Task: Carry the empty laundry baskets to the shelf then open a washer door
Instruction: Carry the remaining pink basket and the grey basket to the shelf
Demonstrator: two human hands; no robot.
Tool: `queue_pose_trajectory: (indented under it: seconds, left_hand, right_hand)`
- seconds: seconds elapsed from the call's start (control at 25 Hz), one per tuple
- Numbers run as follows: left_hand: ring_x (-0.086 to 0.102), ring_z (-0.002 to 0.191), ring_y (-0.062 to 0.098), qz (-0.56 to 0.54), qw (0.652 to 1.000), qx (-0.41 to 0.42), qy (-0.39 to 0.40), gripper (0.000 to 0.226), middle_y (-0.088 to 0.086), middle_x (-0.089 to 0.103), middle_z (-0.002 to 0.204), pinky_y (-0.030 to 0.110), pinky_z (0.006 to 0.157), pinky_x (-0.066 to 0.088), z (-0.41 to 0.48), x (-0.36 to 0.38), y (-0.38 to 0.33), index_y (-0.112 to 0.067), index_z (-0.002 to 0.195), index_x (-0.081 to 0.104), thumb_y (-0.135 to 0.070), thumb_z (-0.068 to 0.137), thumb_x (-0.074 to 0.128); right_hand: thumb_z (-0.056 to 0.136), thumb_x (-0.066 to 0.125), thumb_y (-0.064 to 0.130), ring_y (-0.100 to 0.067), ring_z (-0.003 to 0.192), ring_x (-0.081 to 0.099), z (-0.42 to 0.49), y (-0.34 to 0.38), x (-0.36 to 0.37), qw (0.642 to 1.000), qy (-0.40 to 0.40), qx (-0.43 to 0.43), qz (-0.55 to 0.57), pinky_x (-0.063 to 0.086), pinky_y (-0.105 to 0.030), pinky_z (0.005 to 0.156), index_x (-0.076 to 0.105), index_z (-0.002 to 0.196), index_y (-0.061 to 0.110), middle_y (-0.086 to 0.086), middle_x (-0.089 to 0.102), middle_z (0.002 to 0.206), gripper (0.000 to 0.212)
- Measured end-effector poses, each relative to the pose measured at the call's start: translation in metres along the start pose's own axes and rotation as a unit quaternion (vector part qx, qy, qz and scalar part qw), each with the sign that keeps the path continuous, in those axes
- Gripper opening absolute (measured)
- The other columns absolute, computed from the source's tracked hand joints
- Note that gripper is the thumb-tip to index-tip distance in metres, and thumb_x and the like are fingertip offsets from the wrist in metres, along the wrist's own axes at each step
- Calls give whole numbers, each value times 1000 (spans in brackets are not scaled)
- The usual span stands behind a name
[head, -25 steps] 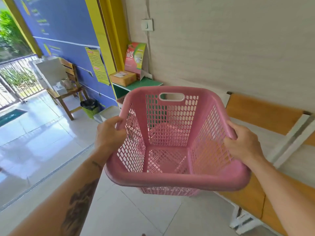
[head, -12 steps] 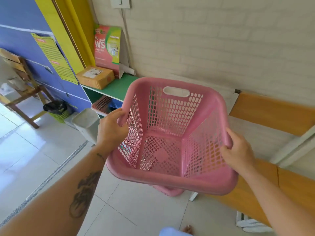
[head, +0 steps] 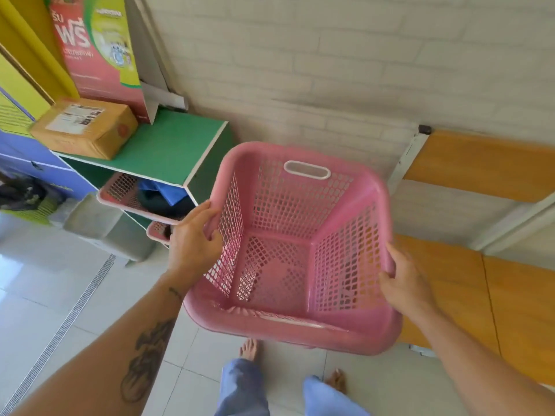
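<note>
I hold an empty pink mesh laundry basket [head: 300,235] in front of me, tilted with its opening toward me. My left hand [head: 193,238] grips its left rim and my right hand [head: 402,280] grips its right rim. To the left stands a green shelf [head: 168,148] with white edges. A second pink basket [head: 120,190] with dark and blue cloth sits in the shelf's upper compartment. The corner of a third pink basket [head: 157,231] shows in the compartment below. No washer is in view.
A cardboard parcel [head: 87,129] and a red-and-green standing sign [head: 96,49] rest on the shelf top. A wooden bench [head: 480,280] with a white frame runs along the brick wall at right. A grey bin [head: 99,223] stands left of the shelf. My bare feet are on the tiled floor [head: 75,295].
I have walked closer to the green shelf, which now fills the left of the view. The basket has dropped lower, and my gaze has tilted down to show my feet.
</note>
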State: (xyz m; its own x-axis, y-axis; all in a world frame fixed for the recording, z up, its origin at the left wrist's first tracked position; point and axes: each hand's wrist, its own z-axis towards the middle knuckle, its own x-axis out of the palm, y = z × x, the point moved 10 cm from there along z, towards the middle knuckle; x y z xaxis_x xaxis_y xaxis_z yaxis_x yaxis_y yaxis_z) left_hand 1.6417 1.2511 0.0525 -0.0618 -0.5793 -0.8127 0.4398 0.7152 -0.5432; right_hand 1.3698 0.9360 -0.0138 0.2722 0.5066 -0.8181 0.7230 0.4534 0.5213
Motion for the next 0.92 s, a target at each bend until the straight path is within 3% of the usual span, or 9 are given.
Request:
queue_pose_trajectory:
  seconds: [0.16, 0.28, 0.36, 0.48, 0.6, 0.68, 0.76, 0.84, 0.92]
  left_hand:
    - [58, 120, 20, -17, 996, 2, 90, 54, -3, 52, 144, 36, 101, 46, 25, 61, 52, -23, 130, 60, -7, 78, 60]
    - [54, 124, 21, -37, 991, 13, 130, 52, 0, 48, 148, 35, 103, 43, 32, 107, 86, -19, 133, 58, -5, 82, 58]
    - [50, 128, 23, -49, 986, 3, 156, 55, 3, 43, 151, 34, 102, 41, 33, 138, 106, -17, 137, 54, -2, 84, 56]
    - [50, 124, 26, -50, 972, -47, 223, 61, 2, 34, 152, 34, 94, 44, 30, 184, 138, -19, 135, 53, 4, 79, 53]
    - [51, 121, 27, -35, 955, -87, 280, 62, 4, 27, 152, 30, 91, 42, 26, 215, 163, -22, 132, 53, 3, 76, 55]
    - [52, 118, 23, -31, 941, -114, 317, 64, 2, 25, 152, 28, 91, 42, 24, 231, 177, -26, 133, 52, 2, 76, 56]
    - [50, 117, 18, -27, 927, -152, 343, 62, 2, 30, 150, 29, 95, 41, 23, 242, 190, -25, 134, 52, 1, 78, 56]
    - [53, 118, 23, -30, 926, -170, 335, 51, 6, 45, 140, 34, 101, 43, 25, 244, 191, -21, 130, 56, -3, 82, 57]
    - [62, 104, 23, -51, 928, -177, 324, 45, 6, 56, 131, 35, 91, 52, 26, 243, 173, -20, 126, 60, -6, 83, 57]
  right_hand:
    - [72, 60, 7, -28, 121, 54, 16, -9, 50, 992, 46, 114, 23, 47, -38, 97, 34, 148, 29, -5, 50, 140, 83]
    - [64, 56, 9, -22, 103, 64, 25, -9, 95, 982, 74, 165, 52, 57, -40, 82, 32, 144, 38, 1, 58, 129, 89]
    - [74, 56, -6, -13, 102, 56, 27, -4, 116, 977, 65, 194, 62, 53, -32, 83, 28, 150, 31, 8, 50, 123, 89]
    - [76, 55, -16, -23, 98, 60, 44, -5, 143, 976, 55, 204, 56, 52, -22, 74, 28, 151, 20, -3, 54, 115, 87]
    - [76, 64, -9, -26, 129, 47, 53, -31, 182, 957, 77, 263, 94, 42, -33, 103, 25, 151, 19, -3, 45, 142, 89]
    - [76, 66, -4, -26, 133, 44, 54, -44, 202, 939, 102, 301, 135, 46, -39, 100, 20, 152, 25, -3, 35, 154, 94]
    - [78, 64, -5, -21, 118, 55, 55, -48, 214, 932, 120, 302, 162, 51, -32, 84, 25, 149, 25, -2, 45, 146, 87]
    - [79, 66, -3, -18, 122, 50, 52, -51, 214, 924, 121, 311, 186, 47, -38, 92, 26, 148, 26, 2, 44, 143, 85]
    - [78, 71, 8, -23, 141, 33, 45, -52, 203, 926, 116, 306, 190, 38, -50, 108, 21, 151, 30, 0, 30, 156, 91]
